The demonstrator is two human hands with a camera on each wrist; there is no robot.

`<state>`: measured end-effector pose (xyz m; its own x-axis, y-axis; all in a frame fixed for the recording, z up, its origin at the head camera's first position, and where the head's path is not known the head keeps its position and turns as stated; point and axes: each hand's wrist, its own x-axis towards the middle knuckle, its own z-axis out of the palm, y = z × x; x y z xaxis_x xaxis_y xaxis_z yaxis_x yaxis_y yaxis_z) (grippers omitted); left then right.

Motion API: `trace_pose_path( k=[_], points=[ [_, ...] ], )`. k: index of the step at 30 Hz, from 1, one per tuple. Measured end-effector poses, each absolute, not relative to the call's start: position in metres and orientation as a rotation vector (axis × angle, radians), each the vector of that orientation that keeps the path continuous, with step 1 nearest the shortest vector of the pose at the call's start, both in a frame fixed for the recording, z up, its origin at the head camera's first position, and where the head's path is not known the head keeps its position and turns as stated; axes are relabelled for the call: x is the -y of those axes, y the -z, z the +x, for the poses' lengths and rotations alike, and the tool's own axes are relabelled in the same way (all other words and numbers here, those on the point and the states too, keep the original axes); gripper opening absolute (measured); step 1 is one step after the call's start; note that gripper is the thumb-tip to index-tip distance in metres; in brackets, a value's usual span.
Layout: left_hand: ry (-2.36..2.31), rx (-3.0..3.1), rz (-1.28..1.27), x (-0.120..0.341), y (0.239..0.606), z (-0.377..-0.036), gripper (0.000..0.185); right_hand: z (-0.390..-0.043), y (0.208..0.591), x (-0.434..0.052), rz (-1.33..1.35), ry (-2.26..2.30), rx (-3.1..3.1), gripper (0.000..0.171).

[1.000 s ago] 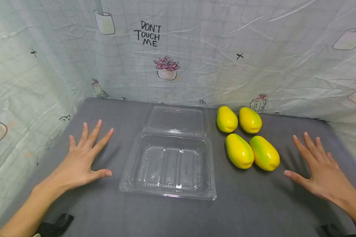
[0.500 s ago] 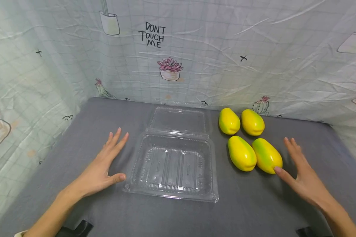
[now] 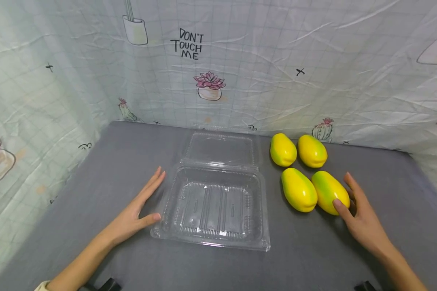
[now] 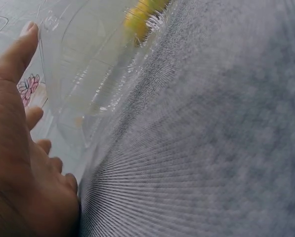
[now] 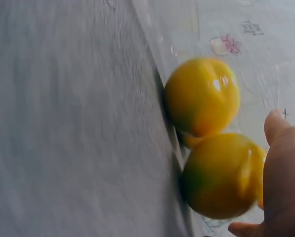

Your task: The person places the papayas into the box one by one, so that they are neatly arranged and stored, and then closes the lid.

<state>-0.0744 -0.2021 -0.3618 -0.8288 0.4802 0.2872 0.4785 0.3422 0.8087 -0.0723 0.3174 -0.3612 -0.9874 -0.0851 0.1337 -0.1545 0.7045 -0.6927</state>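
A clear plastic clamshell box [image 3: 213, 240] lies unfolded on the grey table, its lid [image 3: 220, 147] laid back behind the base. My left hand [image 3: 131, 218] is beside the box's left side, fingers extended and thumb tip close to the rim; whether it touches cannot be told. Several glossy yellow fruits with green streaks, shaped like mangoes or papayas, sit right of the box. At the front right fruit [image 3: 329, 192], my right hand [image 3: 364, 220] spreads around the right side, with the thumb overlapping it in the head view. In the right wrist view that thumb [image 5: 280, 126] appears extended.
Left of that fruit is another yellow fruit [image 3: 299, 190], nearly touching it. Two more, a back left fruit [image 3: 283, 150] and a back right fruit [image 3: 312, 151], stand near the rear edge. A patterned cloth curtain [image 3: 255, 68] rises behind the grey tabletop [image 3: 211, 268].
Both hands have moved inward: the left from the table's left side to the box's edge, the right leftward to the front right fruit. The view has shifted slightly; fruits and box stay put.
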Motion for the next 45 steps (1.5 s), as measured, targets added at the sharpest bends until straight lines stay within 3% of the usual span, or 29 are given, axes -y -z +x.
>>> trace_pose_path(
  k=[6,24,45],
  points=[
    [-1.538,-2.571,1.086,0.194,0.351,-0.072,0.074,-0.071,0.370,-0.316,0.193,-1.156,2.712,0.065],
    [-1.556,-2.556,1.237,0.197,0.355,-0.071,0.071,-0.072,0.381,-0.316,0.226,-1.191,2.642,0.056],
    [-1.549,-2.540,1.230,0.196,0.353,-0.072,0.070,-0.071,0.355,-0.320,0.039,-1.170,2.874,0.058]
  ],
)
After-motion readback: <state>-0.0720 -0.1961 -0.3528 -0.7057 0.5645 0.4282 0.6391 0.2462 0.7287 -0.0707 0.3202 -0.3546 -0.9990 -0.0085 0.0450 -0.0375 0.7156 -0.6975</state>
